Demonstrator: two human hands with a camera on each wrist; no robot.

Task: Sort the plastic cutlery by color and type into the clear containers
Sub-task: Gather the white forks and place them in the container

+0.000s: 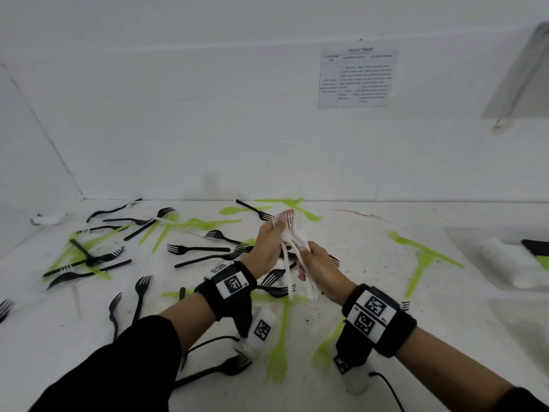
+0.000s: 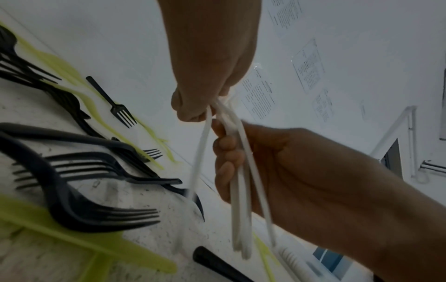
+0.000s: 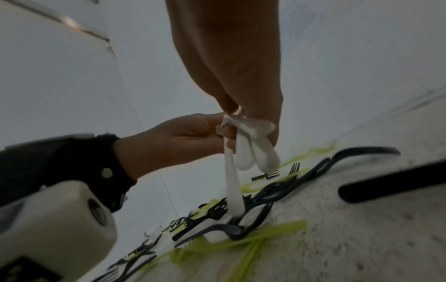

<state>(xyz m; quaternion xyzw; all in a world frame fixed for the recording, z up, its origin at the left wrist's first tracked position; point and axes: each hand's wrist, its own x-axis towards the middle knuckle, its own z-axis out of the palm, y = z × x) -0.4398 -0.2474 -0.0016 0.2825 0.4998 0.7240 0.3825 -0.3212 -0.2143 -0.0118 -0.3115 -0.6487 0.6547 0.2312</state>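
Both hands — left [image 1: 269,243], right [image 1: 319,267] — clasped round white forks [image 1: 289,236], container [image 1: 505,263] blurred at right

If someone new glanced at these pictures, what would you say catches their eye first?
Most striking is the bundle of white plastic forks held above the middle of the white tabletop, the left hand near the tines, the right hand around the handles. Next come the black plastic forks and lime-green plastic cutlery scattered all around.
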